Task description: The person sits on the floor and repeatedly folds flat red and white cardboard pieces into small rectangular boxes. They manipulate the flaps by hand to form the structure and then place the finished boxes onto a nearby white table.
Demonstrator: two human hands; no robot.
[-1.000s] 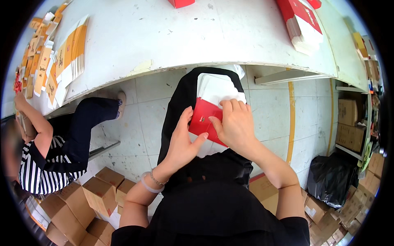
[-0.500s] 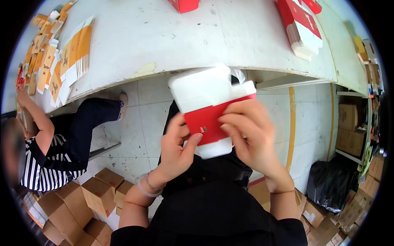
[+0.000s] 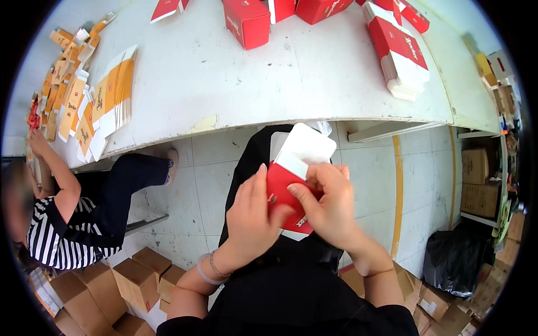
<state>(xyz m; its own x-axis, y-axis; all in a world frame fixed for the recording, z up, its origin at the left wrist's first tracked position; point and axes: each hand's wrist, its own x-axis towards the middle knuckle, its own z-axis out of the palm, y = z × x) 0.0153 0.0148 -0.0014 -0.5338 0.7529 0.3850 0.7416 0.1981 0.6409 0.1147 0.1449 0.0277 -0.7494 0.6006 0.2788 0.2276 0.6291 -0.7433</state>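
Red-and-white carton (image 3: 284, 178), partly folded, held over the person's black-clad lap (image 3: 244, 162) in front of the middle of the tabletop's near edge; its upper end leans away from the body, with a white flap (image 3: 310, 142) standing out beyond the red panel. The right hand (image 3: 332, 204) has its grip pinching the carton's right side, thumb upon the red face and fingers curled at the edge. The left hand (image 3: 249, 215) lies along the opposite side, fingers extended against it and thumb, blurred, over the front; whether this grip is pressed together cannot be told. A bracelet (image 3: 219, 264) and a pale band (image 3: 205, 271) encircle the left wrist. Beyond the lap extends the white tabletop (image 3: 196, 73), its near edge scuffed. At its far edge, about the middle, rests a red box (image 3: 246, 25), with another red box (image 3: 322, 10) to its right; toward the far right corner lies a stack of flat red-and-white cartons (image 3: 397, 47). Near the left end lie a stack of flat orange-and-white cartons (image 3: 115, 92) and, farther left, a heap of orange cartons (image 3: 59, 75). A co-worker in a striped shirt (image 3: 53, 238) sits by the left end, arms reaching to it. Brown cardboard boxes (image 3: 137, 283) occupy the floor at lower left; a black plastic bag (image 3: 455, 260) stands at right, near a shelf (image 3: 479, 219) bearing further boxes.
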